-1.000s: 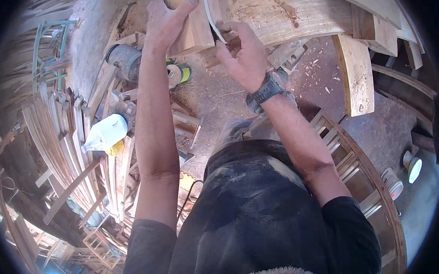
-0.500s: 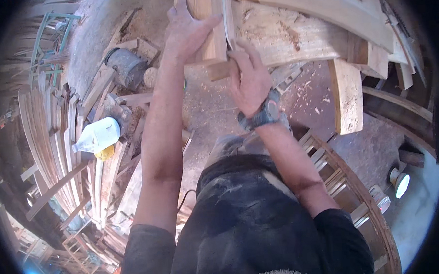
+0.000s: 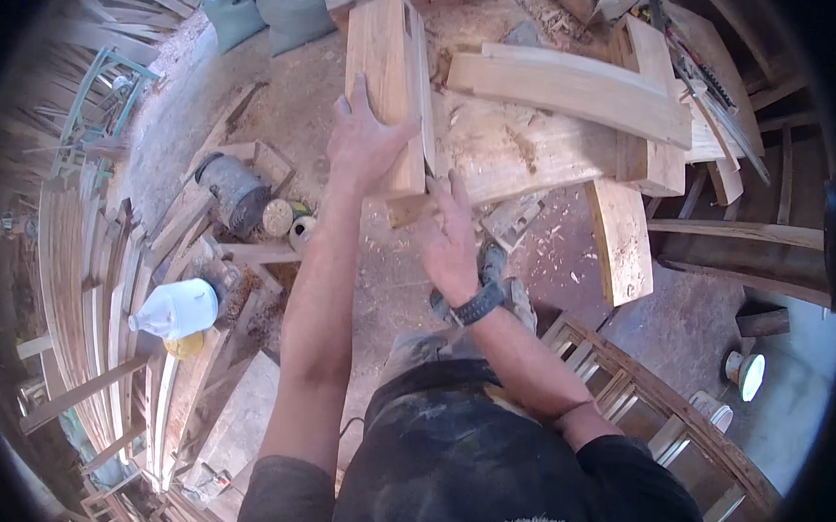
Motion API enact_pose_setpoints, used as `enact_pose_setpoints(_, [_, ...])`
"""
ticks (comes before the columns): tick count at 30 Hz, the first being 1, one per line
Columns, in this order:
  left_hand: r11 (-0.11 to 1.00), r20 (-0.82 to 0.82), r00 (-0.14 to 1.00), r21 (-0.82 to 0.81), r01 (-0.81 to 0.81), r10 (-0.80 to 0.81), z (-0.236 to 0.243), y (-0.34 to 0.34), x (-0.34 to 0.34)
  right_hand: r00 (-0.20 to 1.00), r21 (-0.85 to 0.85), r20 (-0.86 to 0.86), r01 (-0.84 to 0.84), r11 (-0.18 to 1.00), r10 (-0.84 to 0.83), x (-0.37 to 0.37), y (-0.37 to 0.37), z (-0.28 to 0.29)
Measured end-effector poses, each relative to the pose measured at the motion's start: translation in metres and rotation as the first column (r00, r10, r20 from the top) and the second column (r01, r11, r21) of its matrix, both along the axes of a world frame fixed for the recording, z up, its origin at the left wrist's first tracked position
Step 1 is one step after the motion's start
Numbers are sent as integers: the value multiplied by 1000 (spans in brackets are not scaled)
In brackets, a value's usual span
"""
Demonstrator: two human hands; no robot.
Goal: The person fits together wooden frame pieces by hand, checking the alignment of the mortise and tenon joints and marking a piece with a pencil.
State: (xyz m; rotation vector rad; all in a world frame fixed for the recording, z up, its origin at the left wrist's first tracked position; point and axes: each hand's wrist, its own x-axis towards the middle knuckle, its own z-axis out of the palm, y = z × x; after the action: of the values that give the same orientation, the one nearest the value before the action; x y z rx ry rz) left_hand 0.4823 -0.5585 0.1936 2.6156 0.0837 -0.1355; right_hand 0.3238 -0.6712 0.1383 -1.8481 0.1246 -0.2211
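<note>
A thick squared wooden beam (image 3: 378,53) with a slot near its far end lies at the left end of the plank bench, pointing away from me. My left hand (image 3: 368,144) grips it near its close end, thumb across the top face and the other fingers over the left side. At the beam's near right corner, my right hand (image 3: 450,246) has its fingers drawn together at a thin dark edge (image 3: 428,158) running along the beam's side. What those fingers pinch is too small to make out. A watch is strapped on the right wrist.
A curved board (image 3: 569,91) lies across the plank bench (image 3: 516,145), among wood shavings. Saws and tools rest at its right end. On the left are a metal can (image 3: 235,190), a white plastic jug (image 3: 179,309) and stacked wood strips (image 3: 68,248). A slatted frame (image 3: 667,418) stands lower right.
The view has tilted, so the beam and bench sit lower in the picture and more of the bench's far side shows. Both hands stay at the beam's near end.
</note>
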Motion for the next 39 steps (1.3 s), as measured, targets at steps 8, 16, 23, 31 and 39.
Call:
enact_pose_setpoints(8, [1000, 72, 997, -16, 21, -20, -3, 3, 13, 996, 65, -86, 11, 998, -6, -4, -4, 7])
enact_pose_setpoints(16, [999, 123, 992, -50, 2, 4, 17, -17, -7, 969, 166, -208, -99, 981, 133, -17, -38, -1])
enact_pose_setpoints(23, [982, 114, 993, -188, 17, 5, 5, 10, -2, 980, 275, -50, -171, 946, 191, 21, -58, -3])
enact_pose_setpoints(31, [794, 100, 995, -606, 37, 30, -11, 20, -9, 961, -7, 110, -253, 967, 253, 30, -60, 15])
enact_pose_setpoints(39, [567, -220, 976, -804, -178, -5, -22, 42, -27, 885, -305, 205, -349, 886, 419, 46, -65, 38])
